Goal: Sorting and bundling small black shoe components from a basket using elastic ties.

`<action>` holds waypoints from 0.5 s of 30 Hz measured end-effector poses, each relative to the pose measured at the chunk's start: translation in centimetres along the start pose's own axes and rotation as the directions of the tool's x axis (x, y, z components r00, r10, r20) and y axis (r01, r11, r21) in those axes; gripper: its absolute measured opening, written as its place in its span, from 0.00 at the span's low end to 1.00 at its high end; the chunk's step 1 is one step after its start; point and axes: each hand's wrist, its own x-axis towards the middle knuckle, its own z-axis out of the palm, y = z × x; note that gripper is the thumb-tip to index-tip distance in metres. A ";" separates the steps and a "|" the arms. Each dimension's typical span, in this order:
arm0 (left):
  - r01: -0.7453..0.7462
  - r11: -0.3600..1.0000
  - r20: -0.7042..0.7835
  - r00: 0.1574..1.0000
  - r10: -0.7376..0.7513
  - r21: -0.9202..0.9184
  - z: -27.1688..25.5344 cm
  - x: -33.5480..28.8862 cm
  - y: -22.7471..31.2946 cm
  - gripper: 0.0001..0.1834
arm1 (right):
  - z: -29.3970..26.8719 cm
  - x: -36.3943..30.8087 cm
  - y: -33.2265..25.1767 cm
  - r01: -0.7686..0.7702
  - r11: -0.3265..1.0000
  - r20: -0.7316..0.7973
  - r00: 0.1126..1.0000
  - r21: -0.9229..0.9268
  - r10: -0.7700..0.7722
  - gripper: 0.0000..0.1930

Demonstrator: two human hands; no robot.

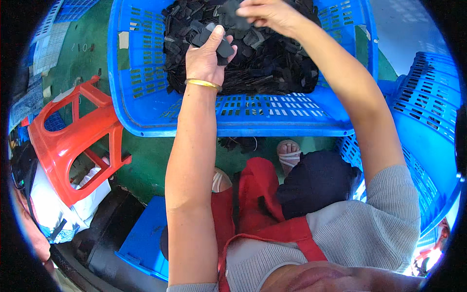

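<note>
In front of me stands a large blue plastic basket (238,130) with slotted walls, heaped with flat black pieces (287,63) that have rounded ends. My left hand (206,57), a gold bangle at its wrist, is closed over the heap around a small stack of these black pieces (224,50), the thumb lying on top. Farther off and to the right, my right hand (272,15) pinches one dark flat piece (235,15) at the far part of the basket. What the pieces are made of, I cannot tell.
A red plastic stool (63,146) lies tipped on the green floor at the left, by a white bag (46,199). More blue slotted baskets (428,102) stand at the right. A blue flat-topped object (143,238) is beside my legs. Black scraps (238,143) lie under the basket's near edge.
</note>
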 end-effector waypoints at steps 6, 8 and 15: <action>-0.076 0.993 0.023 0.997 0.074 0.092 -1.5 -0.5 0.9 0.13 | 3.0 0.7 -1.2 -0.098 0.986 0.262 0.956 -0.136 0.131 0.11; 0.026 1.000 0.022 0.999 -0.026 -0.010 0.5 0.0 0.4 0.13 | -3.4 3.2 1.3 0.128 0.718 0.093 0.992 -0.684 -0.088 0.12; 0.149 0.979 0.060 0.988 -0.141 -0.139 -1.5 0.4 0.5 0.17 | -5.9 2.8 4.3 0.051 0.068 0.030 0.961 -0.996 -0.275 0.10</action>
